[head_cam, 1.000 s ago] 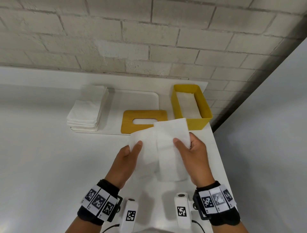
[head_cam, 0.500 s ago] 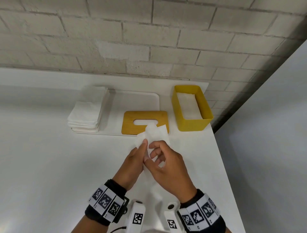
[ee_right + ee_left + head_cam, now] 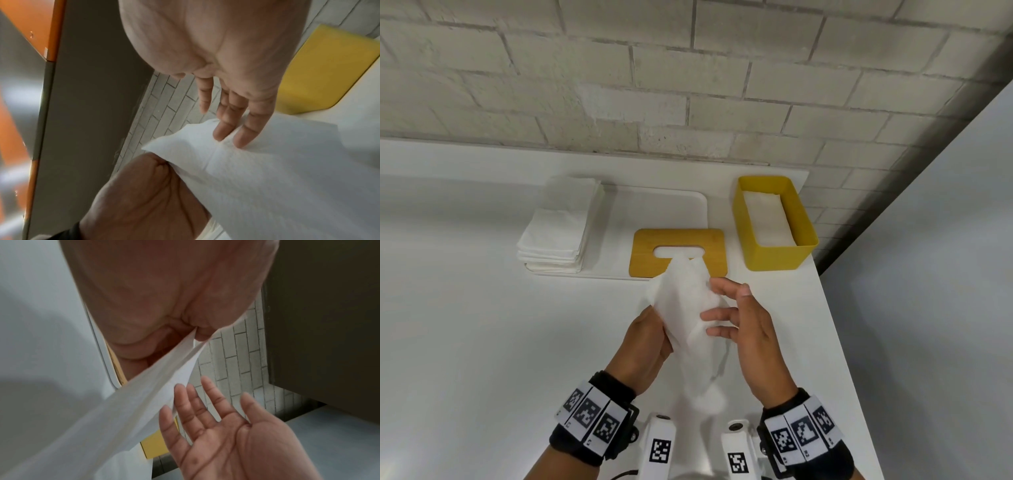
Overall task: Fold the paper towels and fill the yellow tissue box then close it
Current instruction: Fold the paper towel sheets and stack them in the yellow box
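Between the two hands, the paper towel (image 3: 690, 308) is hanging, pinched by the left hand (image 3: 645, 342). The right hand (image 3: 750, 329) is touching it with spread fingers (image 3: 244, 129). It is probably half folded and could flop open or slip. Beyond the fingertips, the yellow tissue box (image 3: 777, 226) is waiting open.

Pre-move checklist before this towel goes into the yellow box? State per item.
1. Towel held: ok. The left hand grips the paper towel at its edge.
2. Right hand free to guide: ok. Fingers straight, only touching the sheet.
3. Fold finished: not ok. The towel hangs loose and crumpled, no flat fold visible.
4. Yellow box open: ok. Top uncovered, white towels already inside.
5. Room left in box: ok. The towels inside sit below the rim.
6. Lid clear of the box: ok. It lies flat left of it.
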Action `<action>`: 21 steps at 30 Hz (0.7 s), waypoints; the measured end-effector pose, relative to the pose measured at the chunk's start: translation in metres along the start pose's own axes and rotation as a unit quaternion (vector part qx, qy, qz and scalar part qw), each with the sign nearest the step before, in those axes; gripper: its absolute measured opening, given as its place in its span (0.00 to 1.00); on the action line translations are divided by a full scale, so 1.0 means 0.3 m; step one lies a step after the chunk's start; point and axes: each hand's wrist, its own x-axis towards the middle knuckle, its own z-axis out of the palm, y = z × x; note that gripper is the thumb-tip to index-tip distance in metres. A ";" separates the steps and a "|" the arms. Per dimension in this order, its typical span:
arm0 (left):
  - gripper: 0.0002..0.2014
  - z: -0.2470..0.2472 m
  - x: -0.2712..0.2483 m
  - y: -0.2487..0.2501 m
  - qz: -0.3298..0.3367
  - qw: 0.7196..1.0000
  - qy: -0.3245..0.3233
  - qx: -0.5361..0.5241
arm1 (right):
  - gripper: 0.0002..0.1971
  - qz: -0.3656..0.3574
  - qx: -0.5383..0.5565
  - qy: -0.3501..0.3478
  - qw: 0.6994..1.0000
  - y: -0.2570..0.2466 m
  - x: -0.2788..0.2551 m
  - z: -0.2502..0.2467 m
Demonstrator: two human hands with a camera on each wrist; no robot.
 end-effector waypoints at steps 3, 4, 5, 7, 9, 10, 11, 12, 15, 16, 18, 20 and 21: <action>0.18 0.004 -0.010 0.003 0.017 1.000 -0.014 0.005 | 0.12 -0.024 -0.090 0.033 0.995 0.003 0.011 0.001; 0.18 0.008 -0.014 0.002 0.023 0.999 -0.021 0.011 | 0.17 -0.036 -0.137 0.039 0.989 0.008 0.015 0.001; 0.17 0.012 -0.013 0.000 0.028 0.999 -0.027 0.024 | 0.20 -0.043 -0.174 0.043 0.983 0.010 0.018 0.001; 0.17 0.020 -0.010 -0.008 0.032 0.998 -0.047 0.041 | 0.22 -0.045 -0.215 0.048 0.974 0.002 0.026 0.003; 0.15 0.022 -0.009 -0.017 0.033 0.998 -0.047 0.041 | 0.22 -0.041 -0.243 0.057 0.967 0.006 0.033 -0.001; 0.15 0.020 -0.007 -0.022 0.041 0.998 -0.042 0.034 | 0.20 -0.042 -0.257 0.067 0.963 0.005 0.035 -0.005; 0.17 0.018 -0.006 -0.025 0.049 0.998 -0.032 0.025 | 0.17 -0.048 -0.270 0.078 0.958 0.005 0.035 -0.011; 0.20 0.014 -0.005 -0.026 0.054 0.998 -0.024 0.017 | 0.13 -0.058 -0.278 0.088 0.955 0.004 0.032 -0.017; 0.12 0.019 -0.016 -0.012 0.053 0.998 -0.031 -0.001 | 0.01 -0.054 -0.232 0.098 0.966 -0.003 0.024 -0.035; 0.11 0.023 -0.020 -0.003 0.045 0.998 -0.038 -0.007 | 0.05 -0.041 -0.200 0.089 0.975 -0.001 0.022 -0.041; 0.16 0.029 -0.031 0.021 0.019 0.999 -0.041 -0.016 | 0.08 -0.009 -0.132 0.072 0.989 -0.004 0.021 -0.047; 0.20 0.038 -0.037 0.034 0.005 0.999 -0.052 -0.014 | 0.09 0.005 -0.100 0.061 0.993 -0.009 0.018 -0.045; 0.23 0.045 -0.041 0.037 0.007 0.998 -0.063 -0.009 | 0.09 0.009 -0.100 0.061 0.993 -0.008 0.018 -0.042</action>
